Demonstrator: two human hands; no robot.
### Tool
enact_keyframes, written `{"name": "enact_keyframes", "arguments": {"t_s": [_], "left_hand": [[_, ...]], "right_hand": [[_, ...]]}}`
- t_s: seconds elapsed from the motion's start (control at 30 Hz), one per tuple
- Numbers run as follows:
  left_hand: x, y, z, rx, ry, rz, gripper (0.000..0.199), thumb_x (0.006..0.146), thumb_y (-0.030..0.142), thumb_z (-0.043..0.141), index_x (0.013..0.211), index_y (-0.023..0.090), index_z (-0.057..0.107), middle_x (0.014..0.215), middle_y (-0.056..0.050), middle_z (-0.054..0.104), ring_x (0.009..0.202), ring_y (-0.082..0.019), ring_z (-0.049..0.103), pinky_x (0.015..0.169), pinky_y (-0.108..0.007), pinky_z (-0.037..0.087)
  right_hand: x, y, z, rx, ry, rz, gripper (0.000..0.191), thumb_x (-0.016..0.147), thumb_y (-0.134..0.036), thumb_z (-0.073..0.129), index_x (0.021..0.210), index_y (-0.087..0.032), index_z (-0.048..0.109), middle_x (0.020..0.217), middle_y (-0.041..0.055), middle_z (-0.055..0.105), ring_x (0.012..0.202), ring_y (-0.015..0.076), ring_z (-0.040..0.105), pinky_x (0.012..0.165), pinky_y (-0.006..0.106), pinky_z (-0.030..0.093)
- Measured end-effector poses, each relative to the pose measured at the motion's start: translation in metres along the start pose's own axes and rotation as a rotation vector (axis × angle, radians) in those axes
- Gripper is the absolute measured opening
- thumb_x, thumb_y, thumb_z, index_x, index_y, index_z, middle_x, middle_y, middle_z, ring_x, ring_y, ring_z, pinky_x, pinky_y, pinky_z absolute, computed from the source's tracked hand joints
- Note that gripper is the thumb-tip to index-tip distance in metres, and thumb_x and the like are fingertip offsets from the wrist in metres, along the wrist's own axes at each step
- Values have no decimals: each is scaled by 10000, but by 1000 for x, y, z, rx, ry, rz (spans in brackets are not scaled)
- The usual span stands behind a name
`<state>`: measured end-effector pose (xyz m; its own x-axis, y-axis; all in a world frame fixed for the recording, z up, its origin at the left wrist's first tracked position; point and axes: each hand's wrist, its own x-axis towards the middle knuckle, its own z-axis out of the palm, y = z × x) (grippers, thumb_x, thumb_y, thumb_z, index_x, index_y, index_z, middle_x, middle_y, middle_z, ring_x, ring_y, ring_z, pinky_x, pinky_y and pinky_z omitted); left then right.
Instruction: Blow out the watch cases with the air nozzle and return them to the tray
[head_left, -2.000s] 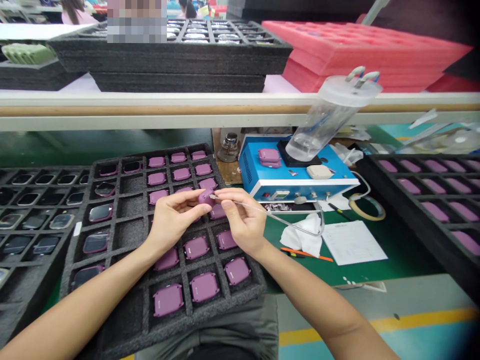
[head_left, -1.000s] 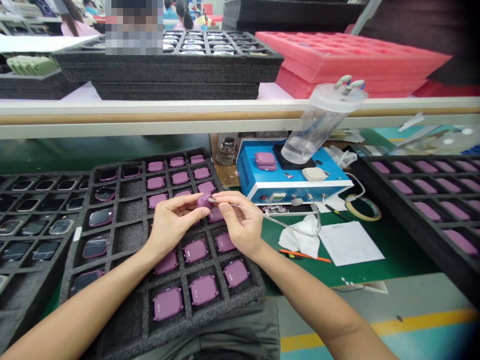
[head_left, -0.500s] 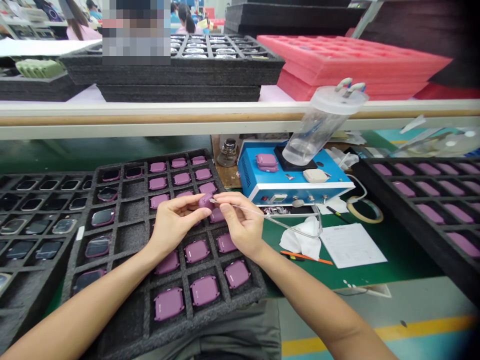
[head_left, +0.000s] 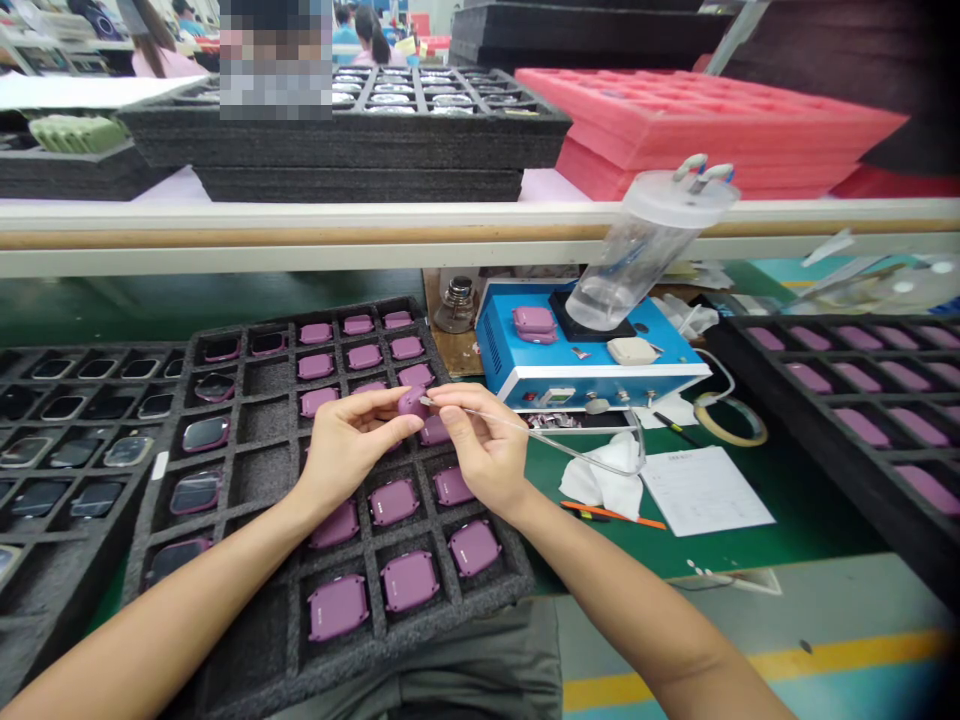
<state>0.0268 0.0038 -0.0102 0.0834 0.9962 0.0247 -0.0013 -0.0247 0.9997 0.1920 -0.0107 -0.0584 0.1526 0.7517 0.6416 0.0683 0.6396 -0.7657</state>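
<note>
My left hand (head_left: 360,435) pinches a small purple watch case (head_left: 412,401) on its edge between thumb and fingers. Pressed close to it, my right hand (head_left: 487,445) grips the end of a clear thin tube (head_left: 585,459), its tip at the case. That tip is too small to make out clearly. Both hands are above a black foam tray (head_left: 450,608), whose compartments hold purple watch cases (head_left: 409,581) on the right and dark-faced watch pieces (head_left: 206,434) on the left.
A blue control box (head_left: 517,350) carries a clear cylinder (head_left: 611,275) and watch parts. White tissue (head_left: 604,480), paper (head_left: 705,490) and a tape roll (head_left: 731,418) lie beside it. More foam trays flank both sides. A shelf (head_left: 360,245) crosses ahead, with people beyond.
Both hands keep the same hold at nearly the same place. The view has shifted very slightly.
</note>
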Motion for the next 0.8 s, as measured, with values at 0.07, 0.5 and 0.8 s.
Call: {"name": "enact_keyframes", "arguments": {"t_s": [0.07, 0.5, 0.8], "left_hand": [[0, 0, 0, -3, 3, 0, 430, 558, 303, 968, 949, 172, 846, 837, -60, 817, 701, -162, 714, 666, -256, 592], [0, -4, -3, 37, -22, 29, 445, 593, 337, 957, 987, 168, 839, 867, -70, 819, 724, -180, 726, 695, -283, 598], [3, 18, -19, 460, -135, 286, 300, 859, 222, 711, 1131, 115, 778, 1091, -123, 800, 969, -239, 736, 883, -348, 554]], "right_hand": [[0, 0, 0, -7, 0, -1, 130, 983, -238, 621, 1012, -259, 746, 1040, 57, 765, 989, 198, 733, 853, 364, 626], [1, 0, 0, -21, 3, -19, 134, 983, -223, 617, 1016, -250, 744, 1039, 56, 766, 986, 190, 735, 838, 351, 631], [-12, -2, -5, -49, 87, 17, 144, 978, -325, 633, 980, -238, 748, 986, 61, 757, 928, 215, 743, 804, 409, 666]]}}
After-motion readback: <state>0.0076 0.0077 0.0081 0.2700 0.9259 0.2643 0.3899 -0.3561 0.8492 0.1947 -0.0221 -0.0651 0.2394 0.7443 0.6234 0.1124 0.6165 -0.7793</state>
